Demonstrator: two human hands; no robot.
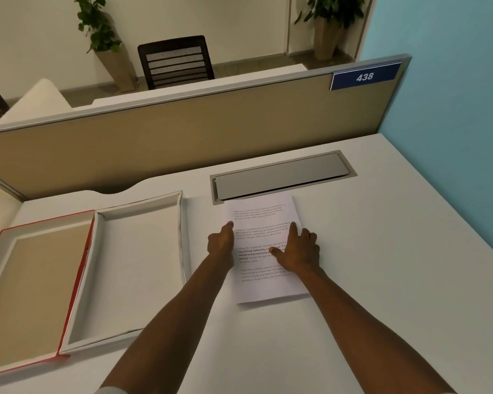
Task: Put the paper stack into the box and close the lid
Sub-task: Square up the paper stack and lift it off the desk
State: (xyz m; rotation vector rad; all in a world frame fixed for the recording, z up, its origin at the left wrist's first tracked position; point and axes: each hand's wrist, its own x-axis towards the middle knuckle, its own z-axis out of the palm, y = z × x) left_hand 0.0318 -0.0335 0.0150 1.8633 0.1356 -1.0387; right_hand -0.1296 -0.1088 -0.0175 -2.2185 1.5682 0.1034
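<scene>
A white paper stack (264,220) with printed text lies flat on the desk, right of the box. My left hand (221,243) rests on the stack's left edge, fingers curled with the forefinger stretched along it. My right hand (298,248) lies on the right half of the sheet, fingers spread, thumb pressing the middle. The shallow white box (180,223) stands open and empty to the left. Its red-edged lid (77,277) lies flat beside it on the far left, brown inside facing up.
A grey cable-tray cover (282,173) is set into the desk just behind the paper. A beige partition (182,132) with a blue 438 sign (365,76) closes the back. A blue wall (453,109) runs along the right side.
</scene>
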